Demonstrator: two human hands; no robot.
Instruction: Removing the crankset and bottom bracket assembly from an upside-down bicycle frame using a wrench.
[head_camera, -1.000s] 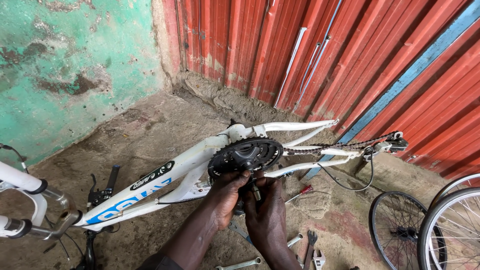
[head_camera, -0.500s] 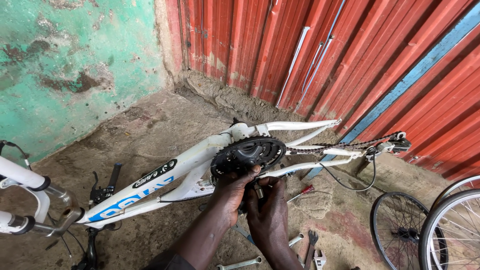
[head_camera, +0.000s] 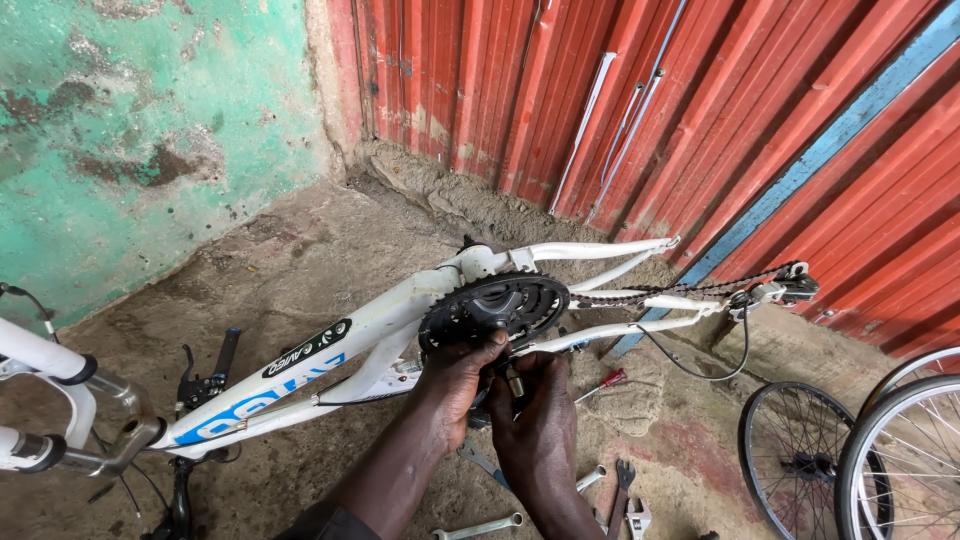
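A white bicycle frame with blue lettering lies on its side on the dirt floor, without wheels. Its black chainring set faces up at the middle, and a chain runs right to the rear derailleur. My left hand grips the lower edge of the chainring. My right hand is closed around a small metal part just below the crank; what it is cannot be made out.
Wrenches and pliers lie on the ground near my arms, and a red-handled screwdriver lies to the right. Two wheels stand at the right edge. Behind are a green plastered wall and red corrugated sheeting. The front fork is at far left.
My hands stay at the chainring with only slight shifts of the fingers. The view has drifted a little; the frame has not moved.
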